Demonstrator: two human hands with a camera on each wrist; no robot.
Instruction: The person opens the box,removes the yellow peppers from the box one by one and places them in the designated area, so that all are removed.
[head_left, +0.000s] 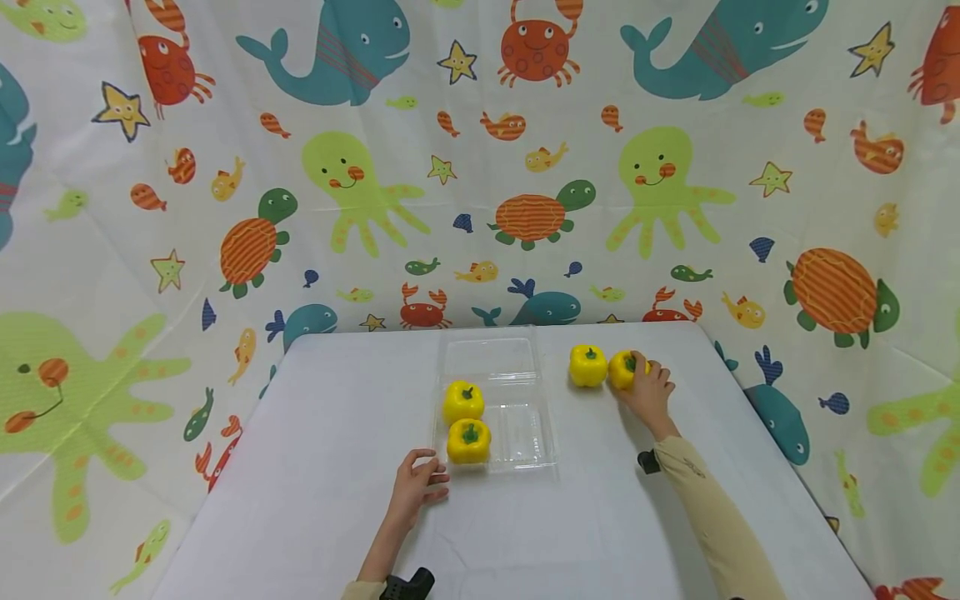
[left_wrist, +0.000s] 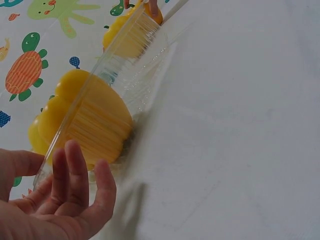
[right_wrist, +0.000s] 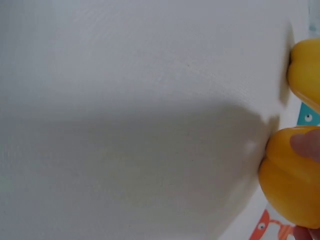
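Note:
Two yellow bell peppers, a rear one [head_left: 462,402] and a front one [head_left: 468,441], sit along the left side of a clear plastic container [head_left: 517,433]. My left hand [head_left: 417,487] is at the container's front left corner, pinching its rim; in the left wrist view the fingers [left_wrist: 77,172] lie against the rim beside the near pepper. At the back right of the table my right hand [head_left: 649,393] grips another yellow bell pepper [right_wrist: 290,175] from above and the side. One more yellow bell pepper [head_left: 587,366] stands just left of it.
The container's hinged lid [head_left: 491,354] lies folded open toward the back edge of the white-covered table [head_left: 345,417]. A curtain [head_left: 465,125] printed with sea animals hangs behind and along both sides.

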